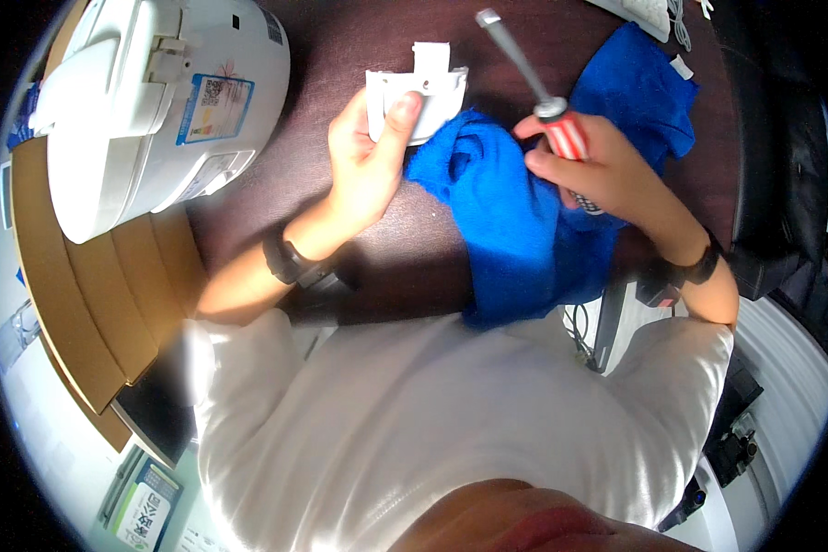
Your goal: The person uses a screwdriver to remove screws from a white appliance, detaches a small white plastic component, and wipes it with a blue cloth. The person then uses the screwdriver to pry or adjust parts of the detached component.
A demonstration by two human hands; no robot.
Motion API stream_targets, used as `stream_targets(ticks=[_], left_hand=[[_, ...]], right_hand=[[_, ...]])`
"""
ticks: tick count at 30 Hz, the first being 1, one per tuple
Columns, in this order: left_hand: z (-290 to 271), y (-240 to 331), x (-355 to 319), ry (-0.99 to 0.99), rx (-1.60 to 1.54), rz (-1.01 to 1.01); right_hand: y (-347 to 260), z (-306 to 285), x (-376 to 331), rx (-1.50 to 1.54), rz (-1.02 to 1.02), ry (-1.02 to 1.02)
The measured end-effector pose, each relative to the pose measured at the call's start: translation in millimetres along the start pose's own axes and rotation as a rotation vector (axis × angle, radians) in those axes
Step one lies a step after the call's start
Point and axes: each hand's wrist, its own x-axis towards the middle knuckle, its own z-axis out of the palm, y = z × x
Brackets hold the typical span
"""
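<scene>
My left hand [370,156] grips a small white plastic part [439,99], a curved plate with a tab sticking up at its far edge and small holes in it. The thumb presses on its face. In my right hand [607,166] is a screwdriver [566,135] with a red and white striped handle; its metal shaft points up and to the left, apart from the white part. A blue cloth [515,235] lies bunched between and under my hands, reaching to the far right. Its near end hangs by the table edge, and one fold touches the white part.
A white rice cooker [239,83] with a blue label lies at the left of the dark table [359,32]. Brown cardboard [110,285] is stacked beside it. A white device with cables [649,14] sits at the far right edge. A black chair [782,184] stands at right.
</scene>
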Motion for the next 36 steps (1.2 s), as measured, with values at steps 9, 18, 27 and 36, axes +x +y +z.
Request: stream_targets(ticks=[9, 18, 27, 36], left_hand=[[6.9, 16.8, 10.3, -0.229, -0.192, -0.205], [9.4, 62.5, 13.6, -0.443, -0.301, -0.319], [5.6, 103.2, 26.9, -0.282, -0.474, -0.245], [18.8, 149.1, 25.7, -0.194, -0.576, -0.056]], right_hand=[[-31.2, -19.3, -25.5, -0.557, -0.435, 0.169], [-79.9, -61.5, -12.0, -0.679, -0.693, 0.227], [-91.2, -80.1, -7.1, -0.869, -0.686, 0.351], [-109.8, -86.8, 10.8, -0.679, -0.756, 0.332]])
